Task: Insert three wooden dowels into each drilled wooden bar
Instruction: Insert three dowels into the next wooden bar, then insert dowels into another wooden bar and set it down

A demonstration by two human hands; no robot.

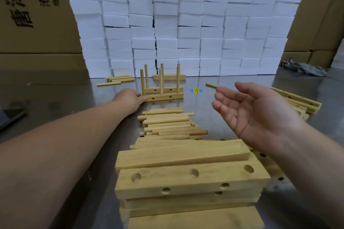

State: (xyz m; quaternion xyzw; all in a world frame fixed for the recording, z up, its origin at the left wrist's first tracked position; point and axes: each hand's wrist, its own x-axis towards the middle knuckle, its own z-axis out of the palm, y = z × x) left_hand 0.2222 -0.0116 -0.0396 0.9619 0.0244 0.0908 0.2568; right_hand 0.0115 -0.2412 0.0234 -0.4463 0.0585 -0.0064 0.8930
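Currently my left hand (128,98) sits against the left end of the nearer filled bar (163,97), out past the middle of the desk (74,87). Its fingers are hidden behind the knuckles, so I cannot tell whether it pinches the wood or only steadies it. That bar and a second bar (162,90) touching it behind both lie left to right, with upright dowels (142,82) standing in them, six across the pair as far as I can make out.

My right hand (251,115) hovers palm up, fingers loose and spread, holding nothing. The loose dowel pile (167,124) lies to its left and lower down, mid-desk, every stick running left to right. I judge this hand is the nearer one for the next pick. A reach down and inward should meet the sticks' right ends first.

At the near edge the stack of drilled bars (191,178) also lies left to right. The holed bar near its top shows three holes opening upward, so its dowels would go in vertically.
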